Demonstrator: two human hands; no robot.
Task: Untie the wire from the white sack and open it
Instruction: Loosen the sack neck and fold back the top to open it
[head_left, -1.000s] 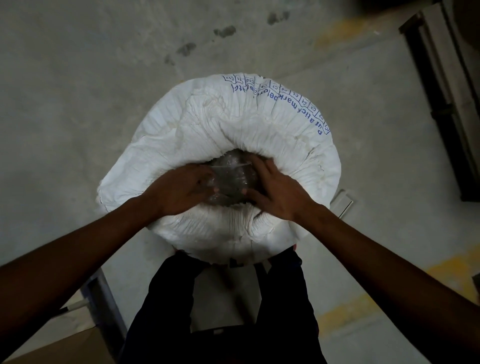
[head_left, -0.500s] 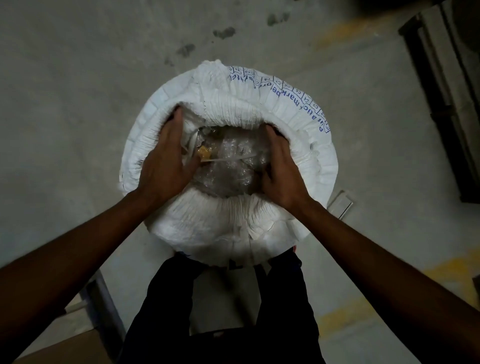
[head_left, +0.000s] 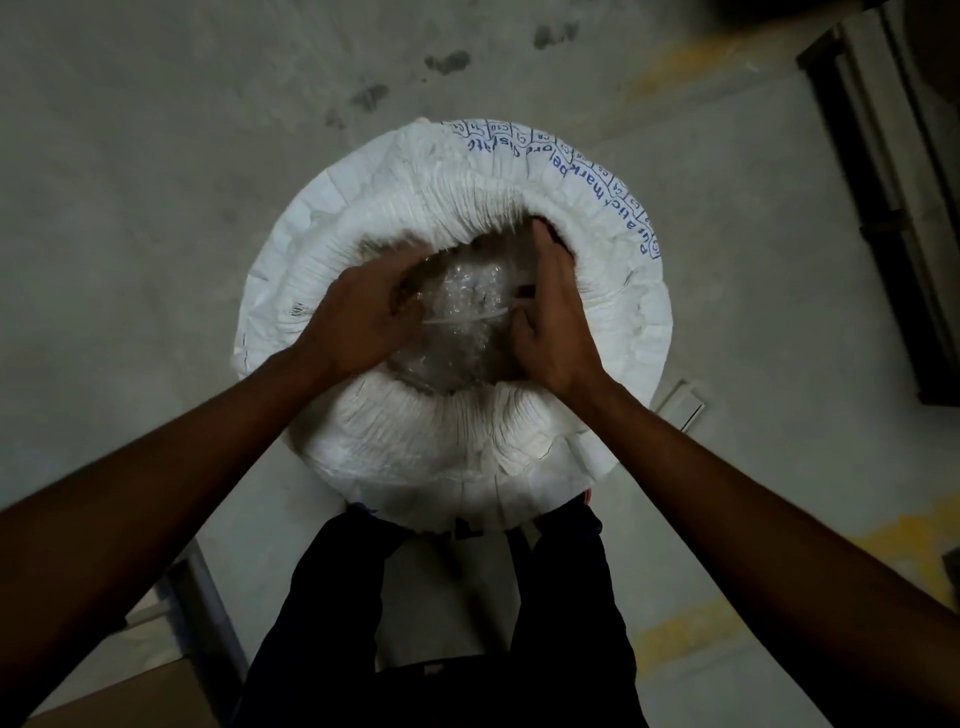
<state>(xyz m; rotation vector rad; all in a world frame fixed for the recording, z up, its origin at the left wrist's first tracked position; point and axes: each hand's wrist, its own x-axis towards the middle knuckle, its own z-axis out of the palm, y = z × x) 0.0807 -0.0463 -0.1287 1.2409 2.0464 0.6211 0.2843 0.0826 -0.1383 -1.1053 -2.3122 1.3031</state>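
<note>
The white sack stands upright on the floor in front of me, its top rolled down into a thick pleated rim with blue print at the far right. In the wide mouth lies a clear crinkled plastic liner. A thin pale wire runs across the liner between my hands. My left hand is inside the mouth at the left, fingers curled down onto the liner, and the wire's left end meets its thumb. My right hand is at the right, fingertips pinched at the wire's right end.
My legs in dark trousers stand just below the sack. A dark metal frame runs along the right edge. A flat white piece lies beside the sack. A cardboard box and a grey metal leg are at lower left.
Both hands left the sack's rim and came inward onto the liner and the wire. The sack's mouth now lies wider than a second ago.
</note>
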